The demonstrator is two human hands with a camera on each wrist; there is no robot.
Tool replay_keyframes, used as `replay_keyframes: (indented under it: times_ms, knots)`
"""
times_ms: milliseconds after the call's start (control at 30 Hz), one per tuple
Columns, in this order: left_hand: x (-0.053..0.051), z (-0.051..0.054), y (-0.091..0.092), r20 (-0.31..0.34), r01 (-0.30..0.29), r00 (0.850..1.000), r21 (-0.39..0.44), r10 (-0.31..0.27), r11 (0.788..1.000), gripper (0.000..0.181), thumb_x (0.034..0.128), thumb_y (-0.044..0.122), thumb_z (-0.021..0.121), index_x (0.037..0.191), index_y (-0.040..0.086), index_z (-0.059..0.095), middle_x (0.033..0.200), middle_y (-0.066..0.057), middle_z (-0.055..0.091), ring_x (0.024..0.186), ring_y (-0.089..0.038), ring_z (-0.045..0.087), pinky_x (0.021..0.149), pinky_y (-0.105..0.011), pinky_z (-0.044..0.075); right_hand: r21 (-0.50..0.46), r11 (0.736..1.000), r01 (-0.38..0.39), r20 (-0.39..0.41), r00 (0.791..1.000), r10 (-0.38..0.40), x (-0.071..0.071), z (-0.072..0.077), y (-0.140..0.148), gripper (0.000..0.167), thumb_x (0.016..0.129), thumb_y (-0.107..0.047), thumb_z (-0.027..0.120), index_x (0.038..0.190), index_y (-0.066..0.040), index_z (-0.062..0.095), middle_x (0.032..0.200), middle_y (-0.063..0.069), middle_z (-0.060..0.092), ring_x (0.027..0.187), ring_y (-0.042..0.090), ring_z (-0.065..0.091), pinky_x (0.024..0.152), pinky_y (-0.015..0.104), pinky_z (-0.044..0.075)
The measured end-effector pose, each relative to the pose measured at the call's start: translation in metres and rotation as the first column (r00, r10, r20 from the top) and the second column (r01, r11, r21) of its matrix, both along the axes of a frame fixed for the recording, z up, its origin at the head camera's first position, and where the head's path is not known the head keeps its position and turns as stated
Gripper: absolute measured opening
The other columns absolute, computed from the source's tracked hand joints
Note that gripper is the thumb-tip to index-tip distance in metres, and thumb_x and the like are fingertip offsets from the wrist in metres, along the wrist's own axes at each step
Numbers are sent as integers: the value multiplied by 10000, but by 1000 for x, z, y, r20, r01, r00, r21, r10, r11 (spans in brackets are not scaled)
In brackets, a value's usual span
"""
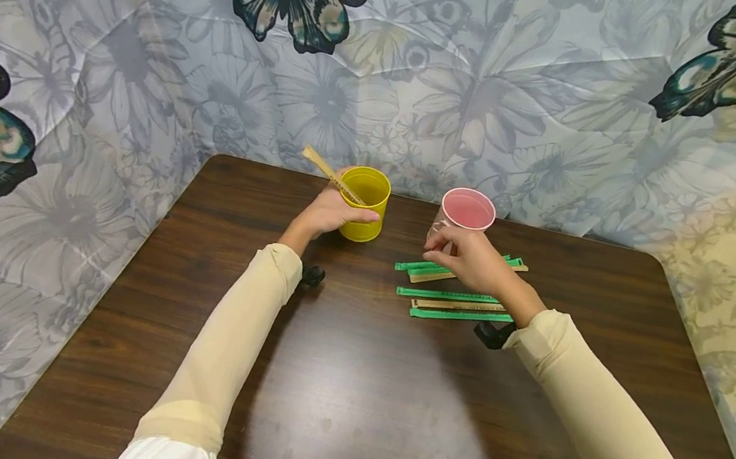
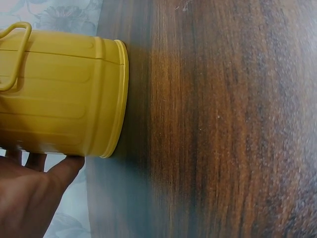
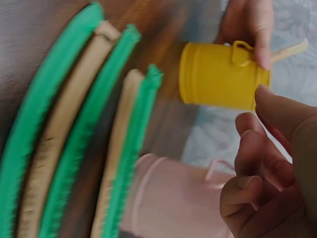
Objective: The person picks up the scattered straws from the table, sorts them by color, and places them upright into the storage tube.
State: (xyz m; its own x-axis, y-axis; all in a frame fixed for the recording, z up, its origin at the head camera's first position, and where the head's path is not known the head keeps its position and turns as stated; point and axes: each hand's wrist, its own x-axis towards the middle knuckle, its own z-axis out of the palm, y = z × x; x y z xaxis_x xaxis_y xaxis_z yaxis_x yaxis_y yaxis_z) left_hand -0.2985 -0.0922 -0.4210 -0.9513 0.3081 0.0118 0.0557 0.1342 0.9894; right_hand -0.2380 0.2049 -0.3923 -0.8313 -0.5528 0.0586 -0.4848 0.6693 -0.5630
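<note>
My left hand (image 1: 331,214) holds a small yellow bucket (image 1: 363,225) upright at the table's back edge, thumb across its front. A slim tan paper-wrapped stick (image 1: 322,166) leans out over the bucket's left rim. In the left wrist view, fingertips press the side of the ribbed bucket (image 2: 59,94). Just in front of a pink bucket (image 1: 468,209) hovers my right hand (image 1: 473,260), fingers loosely bent. The right wrist view shows nothing between its fingers. Below that hand lie green wrapped sticks (image 1: 445,296) and tan wrapped sticks (image 1: 448,306), partly hidden by it.
The dark wood table (image 1: 363,395) extends toward me and to both sides. Behind it hangs a floral cloth (image 1: 328,96) with butterflies, close to the buckets. A black strap piece (image 1: 494,335) shows at the right wrist.
</note>
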Motion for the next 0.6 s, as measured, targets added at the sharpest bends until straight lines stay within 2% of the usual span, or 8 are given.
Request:
replay_keyframes:
  times_ms: [100, 267, 367, 433, 600]
  knots:
    - [-4, -7, -1, -5, -9, 1000, 13, 9, 1000, 965, 777, 87, 879, 1544, 66, 294, 1485, -196, 475, 1373, -377, 477, 1185, -467, 390, 33, 999, -3, 6, 1000, 2, 6, -7, 8, 94, 943, -195, 743, 1018, -140, 733, 950, 13, 720, 697, 158, 563, 648, 277, 486]
    - [-12, -25, 0, -49, -13, 999, 19, 14, 1000, 884, 786, 104, 880, 1505, 138, 367, 1410, -134, 546, 1294, -318, 546, 1128, -454, 454, 69, 998, 3, 35, 999, -6, 15, -18, 20, 87, 945, -196, 739, 1018, -149, 727, 956, -9, 719, 739, 157, 570, 686, 286, 495]
    - [-13, -29, 0, -59, -17, 998, 19, 18, 1000, 867, 787, 112, 883, 1494, 150, 382, 1389, -115, 565, 1270, -292, 566, 1111, -444, 473, 70, 998, 0, 42, 999, -3, 19, -24, 27, 59, 949, -210, 736, 982, -163, 724, 934, -27, 720, 756, 143, 580, 689, 274, 492]
    - [-12, -26, 0, -46, -15, 999, 27, 16, 1000, 886, 784, 107, 885, 1504, 139, 370, 1403, -130, 559, 1285, -309, 558, 1121, -455, 463, 73, 997, 5, 50, 999, -9, 21, -27, 32, 54, 950, -222, 733, 963, -171, 723, 921, -34, 721, 766, 132, 586, 689, 267, 493]
    - [-4, -8, 0, -10, 14, 1000, 34, -14, 999, 928, 782, 85, 880, 1530, 63, 332, 1454, -206, 518, 1338, -384, 515, 1148, -472, 438, 88, 996, 24, 55, 998, -29, 27, -36, 43, 43, 950, -222, 730, 930, -184, 723, 877, -26, 718, 730, 97, 557, 658, 243, 471]
